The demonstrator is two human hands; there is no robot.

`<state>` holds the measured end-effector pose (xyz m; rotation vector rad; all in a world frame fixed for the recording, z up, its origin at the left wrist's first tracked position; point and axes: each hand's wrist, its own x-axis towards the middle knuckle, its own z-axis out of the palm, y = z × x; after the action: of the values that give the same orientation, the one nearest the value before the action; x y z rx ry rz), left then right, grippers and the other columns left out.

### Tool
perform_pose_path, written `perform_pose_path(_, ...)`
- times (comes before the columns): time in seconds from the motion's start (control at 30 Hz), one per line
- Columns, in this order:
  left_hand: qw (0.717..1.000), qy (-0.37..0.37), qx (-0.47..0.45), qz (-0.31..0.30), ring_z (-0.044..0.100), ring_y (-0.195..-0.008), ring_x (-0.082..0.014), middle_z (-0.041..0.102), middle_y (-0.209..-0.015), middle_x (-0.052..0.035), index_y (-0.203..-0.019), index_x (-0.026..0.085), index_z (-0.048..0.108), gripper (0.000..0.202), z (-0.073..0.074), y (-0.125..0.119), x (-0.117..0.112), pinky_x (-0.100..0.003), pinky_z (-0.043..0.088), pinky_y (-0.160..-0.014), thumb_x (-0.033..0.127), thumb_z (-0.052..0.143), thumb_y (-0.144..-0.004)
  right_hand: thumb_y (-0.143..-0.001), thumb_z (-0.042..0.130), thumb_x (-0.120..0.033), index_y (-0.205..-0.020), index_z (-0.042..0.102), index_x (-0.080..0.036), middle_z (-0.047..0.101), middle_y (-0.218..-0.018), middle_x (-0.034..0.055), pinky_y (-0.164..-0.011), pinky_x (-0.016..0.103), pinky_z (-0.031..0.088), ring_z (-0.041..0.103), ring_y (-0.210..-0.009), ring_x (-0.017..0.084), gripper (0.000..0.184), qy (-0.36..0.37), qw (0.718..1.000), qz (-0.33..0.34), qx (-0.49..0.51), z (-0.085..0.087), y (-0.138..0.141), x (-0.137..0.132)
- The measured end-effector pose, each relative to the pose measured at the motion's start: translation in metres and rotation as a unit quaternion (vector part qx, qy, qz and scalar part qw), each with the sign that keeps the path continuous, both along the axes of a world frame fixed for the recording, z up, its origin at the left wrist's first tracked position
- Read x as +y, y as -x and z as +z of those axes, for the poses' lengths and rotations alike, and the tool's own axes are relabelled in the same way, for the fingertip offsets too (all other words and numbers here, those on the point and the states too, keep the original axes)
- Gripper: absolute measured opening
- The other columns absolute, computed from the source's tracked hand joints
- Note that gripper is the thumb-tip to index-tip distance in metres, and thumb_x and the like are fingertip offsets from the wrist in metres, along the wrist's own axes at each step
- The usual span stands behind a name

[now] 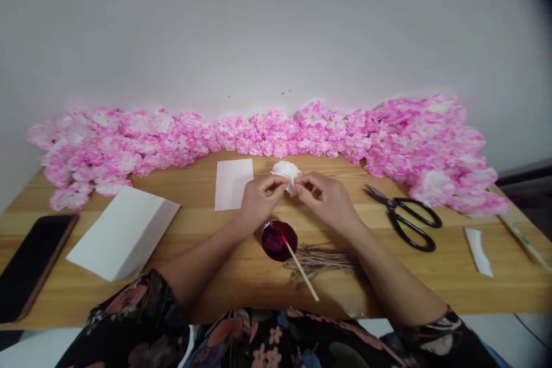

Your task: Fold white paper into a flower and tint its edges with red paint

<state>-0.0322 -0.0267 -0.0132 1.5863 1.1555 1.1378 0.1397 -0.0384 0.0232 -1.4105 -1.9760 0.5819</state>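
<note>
A white tissue paper flower is held up between my two hands over the middle of the table. My left hand pinches its left side with thumb and forefinger. From the other side, my right hand pinches its gathered lower part. Just below the hands stands a small round dish of dark magenta dye, and a wooden stick leans out of it. A bundle of brown twine pieces lies to the right of the dish, partly under my right forearm.
Pink-and-white paper flowers line the table's back edge, piled deeper at both ends. Left are a white sheet, a white paper stack and a phone. Right are black scissors, a white paper strip and a brush-like stick.
</note>
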Motion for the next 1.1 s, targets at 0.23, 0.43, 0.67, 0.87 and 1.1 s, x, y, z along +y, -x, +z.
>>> perform_pose_path(0.23, 0.999, -0.024, 0.022, -0.005, 0.069, -0.084, -0.0176, 0.075, -0.09, -0.0043, -0.086, 0.017, 0.073, 0.013, 0.0027, -0.0009, -0.0014, -0.028, 0.053, -0.079, 0.02, 0.061, -0.082, -0.084, 0.056, -0.023, -0.08, 0.063, -0.019, 0.064, -0.073, 0.0013, -0.059, 0.026, 0.038, 0.056, -0.064, 0.015, 0.009, -0.028, 0.998, -0.012, -0.054, -0.0019, 0.001, -0.0002)
perform_pose_path(0.43, 1.0, -0.021, 0.021, 0.001, 0.069, -0.082, -0.0174, 0.075, -0.089, -0.0037, -0.087, 0.018, 0.073, 0.013, 0.0018, -0.0003, -0.0003, -0.027, 0.053, -0.077, 0.02, 0.06, -0.082, -0.082, 0.052, -0.021, -0.077, 0.065, -0.02, 0.065, -0.069, -0.0011, -0.056, 0.024, 0.037, 0.054, -0.059, 0.013, 0.013, 0.032, 0.999, -0.001, 0.017, -0.0033, -0.0022, 0.0023)
perform_pose_path(0.67, 1.0, -0.021, 0.018, -0.003, 0.069, -0.083, -0.0167, 0.075, -0.089, -0.0035, -0.087, 0.017, 0.072, 0.013, 0.0018, -0.0006, 0.0002, -0.026, 0.052, -0.077, 0.019, 0.061, -0.083, -0.083, 0.052, -0.019, -0.081, 0.068, -0.019, 0.068, -0.074, -0.0004, -0.058, 0.024, 0.038, 0.057, -0.062, 0.013, 0.016, 0.04, 0.999, 0.01, 0.036, -0.0024, -0.0024, 0.003)
perform_pose_path(0.87, 0.999, -0.028, 0.021, -0.002, 0.069, -0.082, -0.0163, 0.075, -0.088, -0.0034, -0.086, 0.017, 0.072, 0.011, 0.0024, -0.0006, 0.0002, -0.026, 0.052, -0.077, 0.02, 0.062, -0.082, -0.084, 0.052, -0.018, -0.086, 0.071, -0.02, 0.072, -0.08, 0.0008, -0.061, 0.025, 0.04, 0.06, -0.065, 0.014, 0.019, 0.02, 0.999, 0.025, 0.03, -0.0003, -0.0023, 0.0017)
perform_pose_path(1.1, 1.0, -0.022, 0.022, -0.006, 0.069, -0.081, -0.0163, 0.075, -0.087, -0.0036, -0.084, 0.017, 0.071, 0.01, 0.0033, -0.0006, -0.0005, -0.026, 0.052, -0.076, 0.021, 0.062, -0.082, -0.086, 0.054, -0.02, -0.088, 0.072, -0.02, 0.072, -0.082, 0.0026, -0.063, 0.025, 0.042, 0.062, -0.069, 0.015, 0.018, 0.01, 1.0, 0.026, 0.007, -0.0001, -0.0002, -0.0008)
